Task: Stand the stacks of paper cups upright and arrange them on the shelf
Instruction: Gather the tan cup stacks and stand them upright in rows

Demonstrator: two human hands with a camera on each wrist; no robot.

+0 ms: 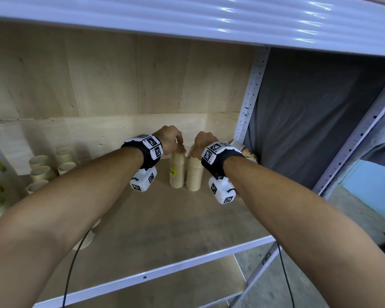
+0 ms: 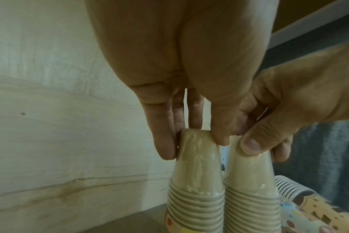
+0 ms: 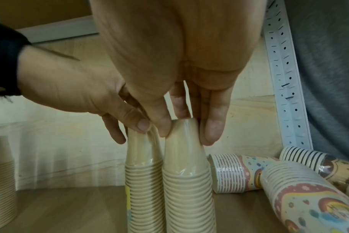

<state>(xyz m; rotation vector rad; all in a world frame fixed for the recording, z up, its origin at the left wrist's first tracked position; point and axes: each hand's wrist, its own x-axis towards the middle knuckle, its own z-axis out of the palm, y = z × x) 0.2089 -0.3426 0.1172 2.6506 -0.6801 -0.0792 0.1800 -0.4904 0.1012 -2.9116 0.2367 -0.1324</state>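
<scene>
— Two tan cup stacks: left stack (image 1: 177, 172) and right stack (image 1: 194, 174) upright, side by side at the back of the shelf (image 1: 156, 227), nearly touching.
— Hands?
— Left hand (image 1: 170, 142) pinching the left stack's top, right hand (image 1: 203, 143) pinching the right's.
— Step?
— Probably settling the pair in place.
— Next?
— Letting go gently, then over to the patterned stacks (image 3: 301, 197) lying toppled by the right post (image 3: 285, 78).
</scene>
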